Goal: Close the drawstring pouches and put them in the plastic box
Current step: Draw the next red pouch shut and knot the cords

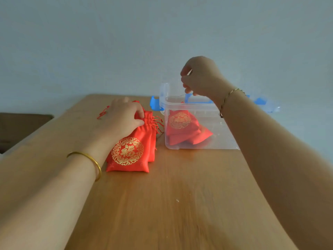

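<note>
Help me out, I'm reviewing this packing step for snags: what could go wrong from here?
1. The left hand grips the top pouch at its neck; the cords beside it bunch together, so lifting it may drag another pouch along.
2. The right hand hangs over the plastic box; a pouch brought across might bump it.
3. The pouches in the box lie heaped, so later ones may sit untidily.

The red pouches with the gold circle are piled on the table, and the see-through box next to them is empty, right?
Not quite. The clear plastic box is not empty: the head view shows red pouches lying inside it. The rest is right: a pile of red pouches with a gold circle sits on the wooden table next to it, gripped by the left hand.
</note>
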The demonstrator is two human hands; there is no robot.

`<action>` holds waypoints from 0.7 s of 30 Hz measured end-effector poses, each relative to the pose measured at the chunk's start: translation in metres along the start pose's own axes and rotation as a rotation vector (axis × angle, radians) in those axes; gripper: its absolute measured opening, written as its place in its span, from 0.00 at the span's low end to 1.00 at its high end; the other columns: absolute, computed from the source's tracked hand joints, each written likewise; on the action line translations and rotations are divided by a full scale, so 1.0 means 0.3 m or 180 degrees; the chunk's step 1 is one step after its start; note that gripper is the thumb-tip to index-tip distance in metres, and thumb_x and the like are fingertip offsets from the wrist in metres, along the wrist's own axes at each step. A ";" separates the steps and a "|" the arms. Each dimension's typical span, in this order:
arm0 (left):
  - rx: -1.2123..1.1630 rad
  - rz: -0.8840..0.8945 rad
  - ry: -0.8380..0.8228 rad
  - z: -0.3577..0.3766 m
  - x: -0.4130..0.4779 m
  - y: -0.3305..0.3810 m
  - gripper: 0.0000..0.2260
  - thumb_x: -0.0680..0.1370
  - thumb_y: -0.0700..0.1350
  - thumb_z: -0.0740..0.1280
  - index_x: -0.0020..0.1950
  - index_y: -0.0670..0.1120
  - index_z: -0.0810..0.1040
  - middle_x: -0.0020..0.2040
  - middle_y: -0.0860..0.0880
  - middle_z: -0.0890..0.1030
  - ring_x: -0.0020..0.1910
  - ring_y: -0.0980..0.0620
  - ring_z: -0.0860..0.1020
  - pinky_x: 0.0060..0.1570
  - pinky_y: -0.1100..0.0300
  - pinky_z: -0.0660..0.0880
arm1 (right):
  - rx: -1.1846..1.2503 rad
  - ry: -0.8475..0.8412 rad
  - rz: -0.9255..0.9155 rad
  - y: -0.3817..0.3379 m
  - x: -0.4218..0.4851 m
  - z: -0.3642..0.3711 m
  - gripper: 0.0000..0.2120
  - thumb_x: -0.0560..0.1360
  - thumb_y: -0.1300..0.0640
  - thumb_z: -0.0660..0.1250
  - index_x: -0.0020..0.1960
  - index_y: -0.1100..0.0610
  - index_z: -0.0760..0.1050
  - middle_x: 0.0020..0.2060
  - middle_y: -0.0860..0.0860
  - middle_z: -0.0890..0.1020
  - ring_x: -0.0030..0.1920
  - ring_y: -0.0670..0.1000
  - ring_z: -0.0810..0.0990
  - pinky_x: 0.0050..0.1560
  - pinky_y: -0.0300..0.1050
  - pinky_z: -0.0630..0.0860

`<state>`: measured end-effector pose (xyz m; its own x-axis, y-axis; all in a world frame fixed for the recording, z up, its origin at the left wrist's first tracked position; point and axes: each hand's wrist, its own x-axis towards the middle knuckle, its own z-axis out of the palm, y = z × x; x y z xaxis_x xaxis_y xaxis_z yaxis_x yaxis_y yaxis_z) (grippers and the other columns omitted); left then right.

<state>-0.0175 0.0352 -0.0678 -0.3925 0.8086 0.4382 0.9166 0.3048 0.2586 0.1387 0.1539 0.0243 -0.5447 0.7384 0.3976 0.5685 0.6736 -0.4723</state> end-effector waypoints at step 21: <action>-0.1762 0.0476 -0.0271 -0.123 -0.147 0.264 0.12 0.70 0.40 0.73 0.49 0.50 0.76 0.48 0.49 0.80 0.49 0.51 0.78 0.55 0.53 0.75 | 0.1649 -0.0247 -0.0154 0.173 -0.429 0.042 0.04 0.74 0.66 0.64 0.45 0.68 0.74 0.33 0.61 0.77 0.30 0.50 0.77 0.28 0.43 0.76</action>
<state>0.0696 0.0052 -0.0347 -0.2334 0.8673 0.4397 0.7767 -0.1058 0.6210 0.2306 0.0933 -0.0612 -0.6181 0.6890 0.3785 0.1728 0.5887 -0.7896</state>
